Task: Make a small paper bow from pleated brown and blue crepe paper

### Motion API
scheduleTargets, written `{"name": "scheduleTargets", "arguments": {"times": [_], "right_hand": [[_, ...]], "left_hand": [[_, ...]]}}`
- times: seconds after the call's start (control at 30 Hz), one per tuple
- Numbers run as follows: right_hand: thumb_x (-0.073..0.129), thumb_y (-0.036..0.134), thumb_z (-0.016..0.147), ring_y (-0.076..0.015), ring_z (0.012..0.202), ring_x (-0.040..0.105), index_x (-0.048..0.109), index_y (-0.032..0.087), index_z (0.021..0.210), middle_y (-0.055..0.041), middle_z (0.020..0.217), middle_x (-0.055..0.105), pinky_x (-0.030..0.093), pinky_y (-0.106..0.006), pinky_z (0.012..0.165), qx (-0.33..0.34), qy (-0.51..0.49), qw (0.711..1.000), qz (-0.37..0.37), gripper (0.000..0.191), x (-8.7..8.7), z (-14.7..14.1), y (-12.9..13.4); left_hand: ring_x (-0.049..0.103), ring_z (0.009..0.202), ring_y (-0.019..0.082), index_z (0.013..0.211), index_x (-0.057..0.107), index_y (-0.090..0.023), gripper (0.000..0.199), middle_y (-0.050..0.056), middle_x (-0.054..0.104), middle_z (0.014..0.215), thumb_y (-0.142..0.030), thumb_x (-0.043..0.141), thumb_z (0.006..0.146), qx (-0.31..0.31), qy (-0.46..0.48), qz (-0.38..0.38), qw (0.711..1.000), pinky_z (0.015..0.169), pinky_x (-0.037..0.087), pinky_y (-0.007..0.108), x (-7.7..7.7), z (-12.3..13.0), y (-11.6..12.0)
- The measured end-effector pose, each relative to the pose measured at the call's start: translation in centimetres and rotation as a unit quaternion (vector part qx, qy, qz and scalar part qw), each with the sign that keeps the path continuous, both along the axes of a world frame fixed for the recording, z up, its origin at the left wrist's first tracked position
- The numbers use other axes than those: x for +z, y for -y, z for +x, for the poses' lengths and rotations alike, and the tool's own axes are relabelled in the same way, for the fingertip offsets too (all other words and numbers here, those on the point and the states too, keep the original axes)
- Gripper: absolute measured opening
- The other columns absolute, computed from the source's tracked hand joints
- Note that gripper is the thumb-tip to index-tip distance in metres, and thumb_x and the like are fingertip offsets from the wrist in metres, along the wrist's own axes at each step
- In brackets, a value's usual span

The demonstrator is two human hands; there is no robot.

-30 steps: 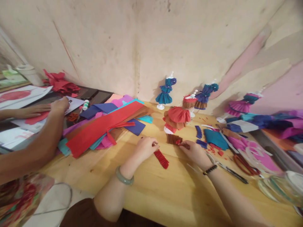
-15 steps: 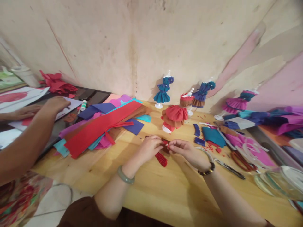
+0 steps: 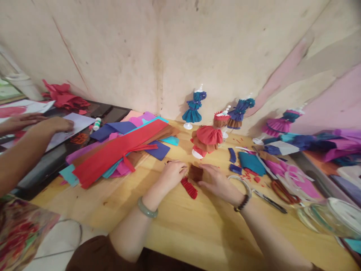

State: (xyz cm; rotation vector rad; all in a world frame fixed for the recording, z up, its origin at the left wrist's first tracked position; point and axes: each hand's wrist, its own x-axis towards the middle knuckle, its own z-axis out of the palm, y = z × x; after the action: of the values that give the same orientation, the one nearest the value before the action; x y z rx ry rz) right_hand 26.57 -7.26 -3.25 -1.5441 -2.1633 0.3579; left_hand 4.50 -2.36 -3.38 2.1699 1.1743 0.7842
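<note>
My left hand (image 3: 172,176) has its fingers pressed together over the table, at the upper end of a pleated red strip (image 3: 189,188). What it pinches is too small to make out. Just right of it, my right hand (image 3: 216,180) is closed on the right side of a small brown piece (image 3: 196,173), thumb below and fingers above. Behind my hands stands a small dress form in a red and brown ruffled dress (image 3: 208,135). To the right lie blue pieces (image 3: 235,169), red scraps (image 3: 251,174) and a folded teal piece (image 3: 252,163).
Three more dressed forms, one teal (image 3: 193,109), stand along the wall. Long coloured sheets (image 3: 118,152) lie at left, beyond them a person's hands (image 3: 56,127) on paper. Scissors (image 3: 284,192), a black-handled tool (image 3: 270,201) and a glass jar (image 3: 329,216) are at right.
My hands have moved apart, and the red bits between my fingertips no longer show there. More of the brown piece is visible beside my right hand. The other person's hands have shifted on the paper.
</note>
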Motion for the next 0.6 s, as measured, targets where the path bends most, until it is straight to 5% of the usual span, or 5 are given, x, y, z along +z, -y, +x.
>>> {"name": "scheduleTargets", "arguments": {"times": [0.1,0.37,0.6], "right_hand": [[0.068,0.028,0.074,-0.029,0.121,0.052,0.048,0.017,0.136,-0.0146,0.131,0.059,0.041,-0.047,0.103,0.001,0.022,1.0,-0.013,0.066,-0.7,-2.0,0.0],[0.051,0.01,0.081,-0.0257,0.097,0.065,0.049,0.017,0.133,-0.0123,0.101,0.071,0.048,-0.04,0.088,-0.059,0.072,0.995,-0.019,0.052,-1.2,-2.1,-1.2],[0.052,0.017,0.081,-0.0206,0.085,0.066,0.042,0.021,0.136,-0.0042,0.089,0.068,0.052,-0.039,0.084,-0.103,-0.149,0.983,0.022,0.056,-0.5,-2.7,-0.7]], "left_hand": [[0.063,0.084,0.02,0.082,0.072,-0.02,0.017,0.006,0.072,0.085,-0.018,0.056,0.083,-0.003,-0.011,0.01,1.0,0.081,0.044,0.03,0.0,-0.1,-0.1],[0.064,0.085,0.021,0.086,0.072,-0.019,0.02,0.009,0.073,0.09,-0.018,0.052,0.086,-0.003,-0.025,0.029,0.999,0.079,0.045,0.032,0.3,-0.1,-0.2],[0.066,0.081,0.02,0.094,0.072,-0.016,0.02,0.009,0.074,0.095,-0.022,0.058,0.082,0.031,0.107,-0.092,0.989,0.077,0.05,0.032,-0.2,0.4,-0.3]]}}
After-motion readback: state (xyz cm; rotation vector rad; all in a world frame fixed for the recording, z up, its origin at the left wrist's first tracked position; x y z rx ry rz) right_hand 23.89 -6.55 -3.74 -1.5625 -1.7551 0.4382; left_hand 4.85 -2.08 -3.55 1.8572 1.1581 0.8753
